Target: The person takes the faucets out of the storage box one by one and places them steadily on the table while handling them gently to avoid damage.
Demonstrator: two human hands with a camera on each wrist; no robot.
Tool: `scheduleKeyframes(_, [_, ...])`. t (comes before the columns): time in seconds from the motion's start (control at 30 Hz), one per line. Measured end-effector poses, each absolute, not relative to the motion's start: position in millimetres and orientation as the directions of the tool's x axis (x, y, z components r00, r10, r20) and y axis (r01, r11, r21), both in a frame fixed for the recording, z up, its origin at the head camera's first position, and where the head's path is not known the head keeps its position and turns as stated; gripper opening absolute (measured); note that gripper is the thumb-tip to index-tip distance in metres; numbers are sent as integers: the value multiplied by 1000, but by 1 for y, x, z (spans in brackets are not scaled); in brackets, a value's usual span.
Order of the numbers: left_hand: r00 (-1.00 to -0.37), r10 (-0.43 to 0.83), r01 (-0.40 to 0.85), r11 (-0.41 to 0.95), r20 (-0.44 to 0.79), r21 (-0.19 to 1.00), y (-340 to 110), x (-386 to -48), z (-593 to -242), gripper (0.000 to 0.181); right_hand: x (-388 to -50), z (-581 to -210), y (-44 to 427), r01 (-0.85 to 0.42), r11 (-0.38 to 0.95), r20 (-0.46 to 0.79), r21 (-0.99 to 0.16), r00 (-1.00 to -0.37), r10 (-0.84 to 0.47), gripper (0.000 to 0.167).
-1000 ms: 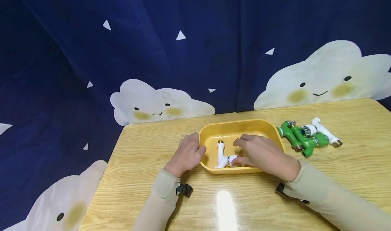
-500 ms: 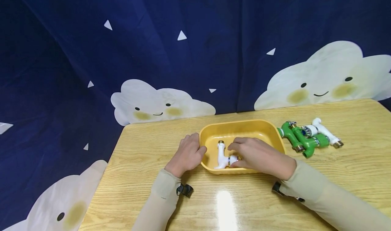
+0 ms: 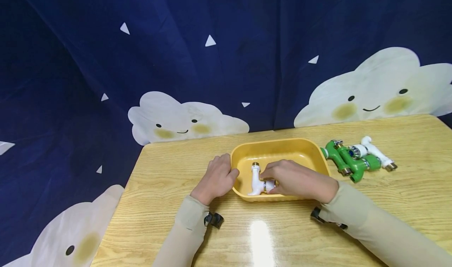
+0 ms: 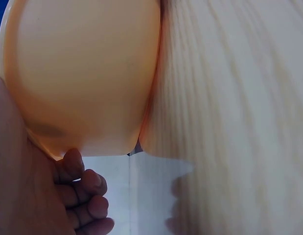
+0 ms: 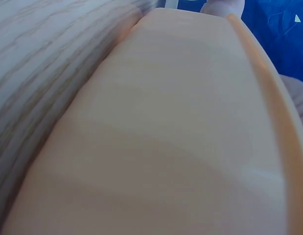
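A white tap with a brass threaded end lies in the yellow basin, near the front left. My right hand reaches over the basin's front right, its curled fingers and thumb holding the tap round its ribbed white knob. The hand hides part of the knob. At the basin's left end, my left hand grips the rim. In the left wrist view, its curled fingers lie against the outside of the basin wall. The right wrist view shows mostly the basin's outer wall.
Right of the basin, two green taps and another white tap lie close together on the wooden table. One green tap touches or nearly touches the basin. Behind the table hangs a dark blue curtain with clouds.
My right hand has moved left and its fingers have drawn in round the white tap's knob. The left hand, the basin and the tap stay where they were.
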State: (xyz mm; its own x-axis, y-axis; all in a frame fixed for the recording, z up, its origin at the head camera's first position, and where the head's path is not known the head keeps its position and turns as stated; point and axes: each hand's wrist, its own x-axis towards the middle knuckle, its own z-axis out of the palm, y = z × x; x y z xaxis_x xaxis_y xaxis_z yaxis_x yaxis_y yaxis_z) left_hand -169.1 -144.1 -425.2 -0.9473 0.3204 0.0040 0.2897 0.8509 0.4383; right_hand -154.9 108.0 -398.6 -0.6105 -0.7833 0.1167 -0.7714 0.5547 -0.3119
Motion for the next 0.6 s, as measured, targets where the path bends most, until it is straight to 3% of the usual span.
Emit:
scheduleKeyframes(0.17, [-947,321,288,852,-2,437,-144,-169,-425,16,-155,-399,108,-759,560,95,-333,-618,-780,27])
scheduleKeyframes(0.4, [-945,326,295,847,8,443,-144,-168,-426,16,-156,-400,108,-718,595,38,-361,-649,-760,14])
scheduleKeyframes(0.6, [-946,324,293,850,5,438,-144,-169,-426,16,-158,-401,108,-691,622,-1,-367,-669,-743,19])
